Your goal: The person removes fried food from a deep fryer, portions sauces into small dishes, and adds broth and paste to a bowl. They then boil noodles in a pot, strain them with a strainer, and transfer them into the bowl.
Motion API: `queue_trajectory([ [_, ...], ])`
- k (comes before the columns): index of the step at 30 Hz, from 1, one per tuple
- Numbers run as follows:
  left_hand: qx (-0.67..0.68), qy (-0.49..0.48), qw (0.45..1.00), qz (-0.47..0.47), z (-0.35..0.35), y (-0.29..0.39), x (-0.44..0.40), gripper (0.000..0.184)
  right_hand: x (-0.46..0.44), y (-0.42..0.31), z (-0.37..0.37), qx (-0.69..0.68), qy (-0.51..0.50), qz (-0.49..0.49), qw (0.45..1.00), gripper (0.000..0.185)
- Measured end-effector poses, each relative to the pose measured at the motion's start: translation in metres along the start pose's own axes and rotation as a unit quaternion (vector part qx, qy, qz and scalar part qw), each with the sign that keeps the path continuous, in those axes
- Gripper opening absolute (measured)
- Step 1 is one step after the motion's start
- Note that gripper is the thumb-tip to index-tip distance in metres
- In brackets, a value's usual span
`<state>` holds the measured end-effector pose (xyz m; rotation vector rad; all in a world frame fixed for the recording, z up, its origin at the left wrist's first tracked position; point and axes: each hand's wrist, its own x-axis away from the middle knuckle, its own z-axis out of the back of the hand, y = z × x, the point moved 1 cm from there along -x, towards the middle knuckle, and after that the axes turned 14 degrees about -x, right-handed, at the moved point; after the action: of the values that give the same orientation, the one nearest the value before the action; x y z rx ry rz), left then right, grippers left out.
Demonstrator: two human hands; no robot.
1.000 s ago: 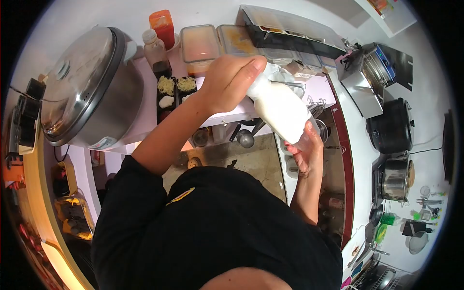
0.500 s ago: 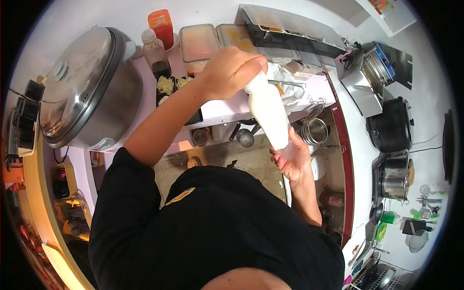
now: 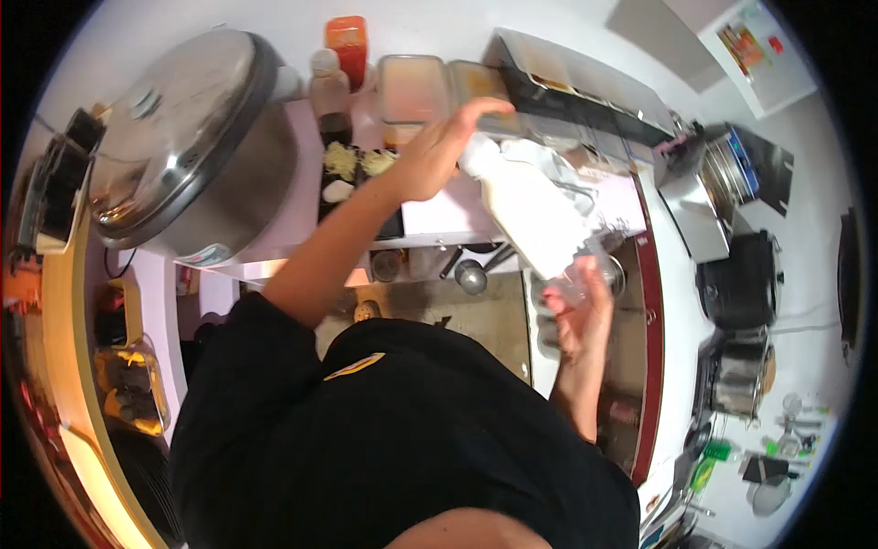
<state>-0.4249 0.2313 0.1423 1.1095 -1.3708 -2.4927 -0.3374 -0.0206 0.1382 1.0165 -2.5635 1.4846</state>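
Note:
A plastic squeeze bottle (image 3: 535,215) full of something white hangs tilted over the front of the counter, its narrow top to the upper left. Around its clear base end are the fingers of my right hand (image 3: 583,313). My left hand (image 3: 437,154) is beside the narrow top, fingers stretched out and not wrapped around it; I cannot tell whether the palm touches it. Just left of that hand lies a black tray (image 3: 390,225) with pale shredded food (image 3: 341,162) and a white piece (image 3: 337,191) on it.
A large steel cooker (image 3: 219,156) fills the counter's left. At the back stand a dark sauce bottle (image 3: 331,96), an orange-red container (image 3: 347,53), lidded tubs (image 3: 413,90) and a long black box (image 3: 585,91). Ladles (image 3: 471,276) hang below the front edge. Pots (image 3: 739,279) stand right.
My left hand has loosened from the narrow top of the bottle and spread its fingers. The bottle has tipped further sideways, with my right hand still at its base. The view has shifted slightly.

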Motion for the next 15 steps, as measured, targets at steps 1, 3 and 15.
queue_trajectory([
  [1, -0.012, 0.007, 1.0, 0.002, 0.002, -0.012, 0.014, 0.034, -0.007, -0.005, -0.013, 0.042, -0.054, 0.1, 0.993, 0.038],
  [3, 0.159, 0.085, 0.966, 0.186, -0.001, -0.048, 0.05, 0.056, -0.026, -0.012, -0.032, 0.105, -0.096, 0.198, 0.97, 0.037],
  [15, 0.096, 0.149, 0.895, 0.41, 0.051, -0.031, 0.21, 0.023, -0.173, 0.019, -0.251, 0.443, -0.275, 0.443, 0.729, 0.069],
])
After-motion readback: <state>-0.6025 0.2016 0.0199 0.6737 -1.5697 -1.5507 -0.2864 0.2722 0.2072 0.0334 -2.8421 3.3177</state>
